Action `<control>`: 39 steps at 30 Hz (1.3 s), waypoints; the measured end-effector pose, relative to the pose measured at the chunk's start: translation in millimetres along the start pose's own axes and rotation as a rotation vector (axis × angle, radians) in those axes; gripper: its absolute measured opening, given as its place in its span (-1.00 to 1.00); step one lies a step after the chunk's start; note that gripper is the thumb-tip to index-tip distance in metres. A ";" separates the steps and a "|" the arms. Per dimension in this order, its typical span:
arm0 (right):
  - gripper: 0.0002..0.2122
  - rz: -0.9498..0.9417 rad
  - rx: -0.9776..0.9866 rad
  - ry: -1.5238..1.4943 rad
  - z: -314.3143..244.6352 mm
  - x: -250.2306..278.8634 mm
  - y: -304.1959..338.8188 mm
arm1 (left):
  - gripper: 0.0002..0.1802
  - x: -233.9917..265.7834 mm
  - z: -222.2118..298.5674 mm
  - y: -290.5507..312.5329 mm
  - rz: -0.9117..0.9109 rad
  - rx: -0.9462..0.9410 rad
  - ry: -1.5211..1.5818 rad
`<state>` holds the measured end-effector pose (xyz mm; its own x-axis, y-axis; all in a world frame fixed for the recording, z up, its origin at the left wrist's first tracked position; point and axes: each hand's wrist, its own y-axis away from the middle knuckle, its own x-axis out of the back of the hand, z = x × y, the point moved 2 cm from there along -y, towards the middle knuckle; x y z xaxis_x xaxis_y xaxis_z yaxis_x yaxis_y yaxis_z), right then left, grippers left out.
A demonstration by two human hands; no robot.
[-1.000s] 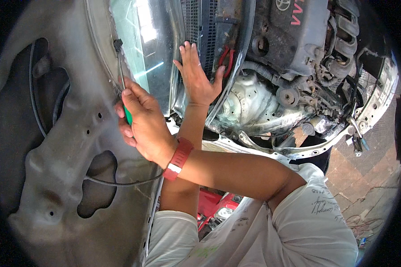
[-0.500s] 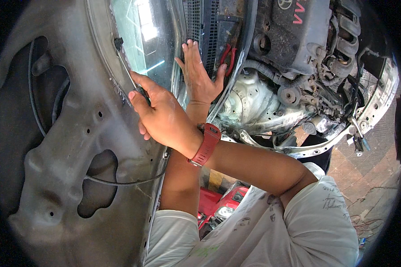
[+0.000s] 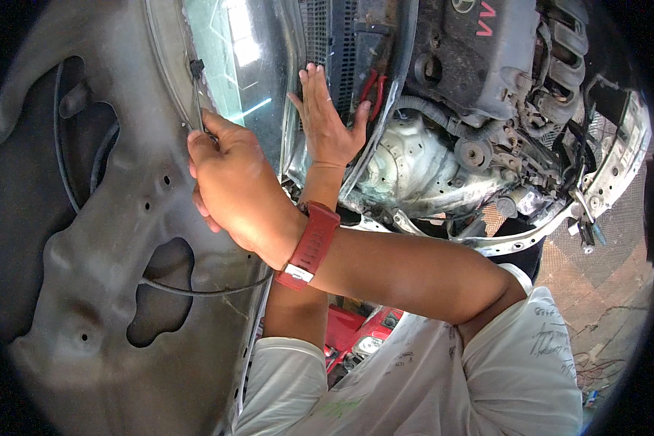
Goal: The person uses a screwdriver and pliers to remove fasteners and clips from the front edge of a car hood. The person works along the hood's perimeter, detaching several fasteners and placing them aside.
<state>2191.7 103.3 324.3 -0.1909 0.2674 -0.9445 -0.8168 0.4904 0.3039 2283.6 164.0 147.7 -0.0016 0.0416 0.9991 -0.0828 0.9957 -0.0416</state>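
Note:
My right hand [image 3: 240,174], with a red watch on its wrist, grips a screwdriver [image 3: 198,102]. The thin metal shaft points away from me, its tip at a small black clip [image 3: 196,68] on the edge of a grey metal panel [image 3: 196,378]; its handle is hidden in my fist. My right forearm crosses over my left. Beyond it, my left hand [image 3: 328,123] lies flat, palm down and fingers spread, on the strip between the windshield [image 3: 247,109] and the black cowl grille [image 3: 338,54]. Red-handled pliers [image 3: 373,94] lie beside its thumb.
A black cable [image 3: 196,292] loops through cut-outs in the grey panel. To the right is the uncovered engine [image 3: 472,65], with a pulley and ribbed hose, above a pale body frame [image 3: 516,243]. A red vehicle [image 3: 349,330] shows below my arms.
My right hand has shifted left and slightly down, turning at the wrist, and the screwdriver shaft stands straighter. The left hand stays in nearly the same place.

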 end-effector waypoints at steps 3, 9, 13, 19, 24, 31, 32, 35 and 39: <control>-0.63 -0.010 -0.130 -0.281 5.0 2.7 4.1 | 0.10 2.0 1.2 0.4 -0.017 0.023 0.005; -0.51 -0.118 -0.155 -0.451 13.3 11.7 2.4 | 0.11 0.0 -0.2 -0.6 -0.005 -0.003 0.015; -0.48 -0.090 -0.091 -0.203 19.6 23.2 1.9 | 0.12 2.2 -0.9 -0.5 -0.006 0.003 0.002; -0.50 -0.030 0.262 0.372 12.4 31.8 9.7 | 0.12 -0.5 -2.8 0.6 0.005 -0.002 0.023; -0.51 -0.002 0.556 0.696 13.1 36.4 5.8 | 0.12 0.3 -1.0 -2.0 0.015 -0.018 0.014; -0.59 -0.042 0.260 0.884 -13.9 61.6 -7.6 | 0.09 5.2 8.0 0.5 -0.020 0.011 -0.015; -0.60 -0.059 0.361 0.916 -16.0 68.1 -12.0 | 0.09 6.5 10.1 -1.4 -0.020 0.014 -0.021; -0.61 -0.171 0.473 0.937 -21.6 83.0 -24.9 | 0.07 22.4 36.2 -6.2 -0.050 0.075 -0.083; -0.66 -0.058 0.706 1.333 -49.4 77.9 -11.8 | 0.04 21.4 30.6 -7.9 -0.034 0.075 -0.172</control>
<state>2159.6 77.3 241.0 -0.8254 -0.5025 -0.2573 -0.4927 0.8637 -0.1065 2253.7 154.5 169.5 -0.1678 -0.0129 0.9857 -0.1601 0.9870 -0.0143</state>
